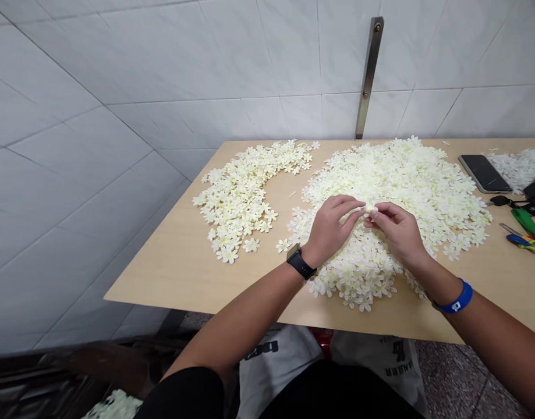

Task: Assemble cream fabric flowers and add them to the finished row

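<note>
flower (369,208) pinched by 2 hands (329,231) over flower heap (428,192)

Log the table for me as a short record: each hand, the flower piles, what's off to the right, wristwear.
left hand: fingertips pinching a small pale flower
right hand: fingertips on the same flower
larger pile: pale flowers, below and beyond the hands
smaller pile: similar flowers, curved band, picture left
right side: phone, scissors
wrists: dark watch left, blue band right
</note>
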Action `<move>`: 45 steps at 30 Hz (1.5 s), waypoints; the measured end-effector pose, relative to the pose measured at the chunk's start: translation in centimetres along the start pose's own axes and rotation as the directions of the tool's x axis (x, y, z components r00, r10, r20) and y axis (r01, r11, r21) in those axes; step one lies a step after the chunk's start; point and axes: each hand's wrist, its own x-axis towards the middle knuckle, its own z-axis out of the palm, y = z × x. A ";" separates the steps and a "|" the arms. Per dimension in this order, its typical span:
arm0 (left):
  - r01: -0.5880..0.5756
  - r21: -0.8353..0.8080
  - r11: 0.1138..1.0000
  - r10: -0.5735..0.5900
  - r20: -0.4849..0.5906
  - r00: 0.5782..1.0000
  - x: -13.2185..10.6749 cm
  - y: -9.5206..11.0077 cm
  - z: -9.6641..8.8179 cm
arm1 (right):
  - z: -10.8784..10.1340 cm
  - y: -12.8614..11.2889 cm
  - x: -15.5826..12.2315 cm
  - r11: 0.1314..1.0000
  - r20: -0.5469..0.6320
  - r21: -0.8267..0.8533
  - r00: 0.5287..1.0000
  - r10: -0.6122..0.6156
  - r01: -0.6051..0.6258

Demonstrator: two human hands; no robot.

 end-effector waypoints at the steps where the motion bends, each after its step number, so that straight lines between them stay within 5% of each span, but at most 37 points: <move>1: 0.004 -0.023 1.000 -0.004 0.003 1.000 -0.1 0.0 0.1 | 0.1 0.0 -0.1 1.000 0.018 0.000 1.000 -0.001 0.001; 11: 0.067 -0.186 0.980 -0.074 -0.032 0.997 -0.1 0.0 0.2 | 0.3 -0.2 -0.3 1.000 0.040 0.009 0.999 0.016 -0.017; 18: 0.119 -0.169 0.979 -0.118 0.016 0.993 0.2 0.1 0.0 | 0.2 -0.1 -0.3 1.000 0.029 0.001 0.999 0.016 -0.016; 22: 0.176 -0.090 0.980 -0.182 -0.058 0.982 0.4 -0.1 -0.3 | 0.0 0.1 -0.2 1.000 0.020 0.013 1.000 0.008 -0.008; 29: 0.047 -0.106 0.993 -0.050 -0.034 0.998 0.0 0.2 0.4 | 0.0 0.1 -0.2 1.000 0.052 -0.009 0.998 0.019 -0.018; 45: 0.134 -0.173 0.976 -0.135 0.003 0.991 0.1 0.5 0.2 | 0.3 0.1 -0.3 0.999 0.045 0.030 0.998 0.043 -0.044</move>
